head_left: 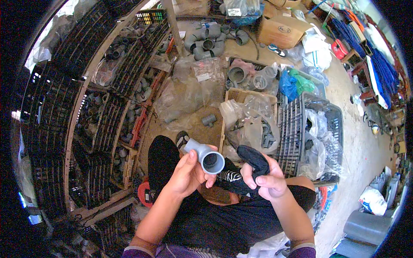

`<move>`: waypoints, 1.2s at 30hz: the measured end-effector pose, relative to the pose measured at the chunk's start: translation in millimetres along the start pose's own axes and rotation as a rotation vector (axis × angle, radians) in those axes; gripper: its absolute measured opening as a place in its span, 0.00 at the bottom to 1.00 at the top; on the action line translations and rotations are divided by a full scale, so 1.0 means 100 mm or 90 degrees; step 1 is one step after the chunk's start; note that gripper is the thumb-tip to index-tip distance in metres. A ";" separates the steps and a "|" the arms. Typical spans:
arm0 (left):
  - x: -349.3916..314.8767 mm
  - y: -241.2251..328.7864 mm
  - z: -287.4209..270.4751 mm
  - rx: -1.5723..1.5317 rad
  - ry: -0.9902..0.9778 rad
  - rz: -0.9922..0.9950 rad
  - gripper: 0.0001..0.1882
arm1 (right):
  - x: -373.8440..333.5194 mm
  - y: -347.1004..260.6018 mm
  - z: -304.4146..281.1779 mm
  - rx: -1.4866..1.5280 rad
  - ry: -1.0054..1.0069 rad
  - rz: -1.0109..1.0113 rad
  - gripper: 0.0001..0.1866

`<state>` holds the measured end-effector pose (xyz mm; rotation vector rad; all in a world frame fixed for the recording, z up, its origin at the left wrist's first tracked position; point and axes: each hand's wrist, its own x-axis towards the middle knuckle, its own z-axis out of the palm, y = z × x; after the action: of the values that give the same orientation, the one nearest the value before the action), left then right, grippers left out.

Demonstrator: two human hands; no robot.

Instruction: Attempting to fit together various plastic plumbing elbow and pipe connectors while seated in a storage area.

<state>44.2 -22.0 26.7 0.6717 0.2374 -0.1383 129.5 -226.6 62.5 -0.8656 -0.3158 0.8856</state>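
Note:
My left hand (187, 174) grips a grey plastic pipe fitting (195, 148). Its round mouth faces up toward me, dark inside, and another branch points to the upper left. A bunched black cloth (253, 160) is pinched in my right hand (267, 178), a short way right of the fitting and apart from it. Both hands are above my lap, where dark trousers (206, 223) cover my legs. A black and white patterned fabric (230, 175) shows between the hands; whether it belongs to the cloth cannot be told.
Shelves of black crates (51, 112) with fittings line the left. Plastic bags (180, 96) and a loose fitting (209, 120) lie on the floor ahead. A tan crate (225, 129) and a dark crate (289, 137) stand front right. Further back are large grey fittings (204, 43) and a cardboard box (282, 32).

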 end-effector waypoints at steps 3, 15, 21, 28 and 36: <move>0.00 0.00 -0.02 -0.028 -0.044 -0.011 0.33 | -0.01 0.02 0.00 0.011 -0.006 0.007 0.33; 0.01 -0.05 -0.06 -0.048 -0.052 -0.025 0.33 | -0.04 0.00 -0.01 -0.003 -0.057 0.020 0.35; -0.02 -0.02 -0.01 0.003 -0.008 -0.015 0.32 | -0.07 -0.02 -0.04 -0.218 -0.141 0.065 0.36; -0.02 -0.11 -0.04 0.331 0.010 0.098 0.24 | -0.03 0.07 0.11 -0.950 -0.122 -0.054 0.23; -0.08 -0.14 0.14 0.568 0.074 0.027 0.17 | -0.10 0.30 0.08 -1.322 -0.057 -0.007 0.05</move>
<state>35.7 -41.3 31.5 1.5735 0.2696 -0.1631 102.9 -220.1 45.6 -2.6722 -1.4024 0.2846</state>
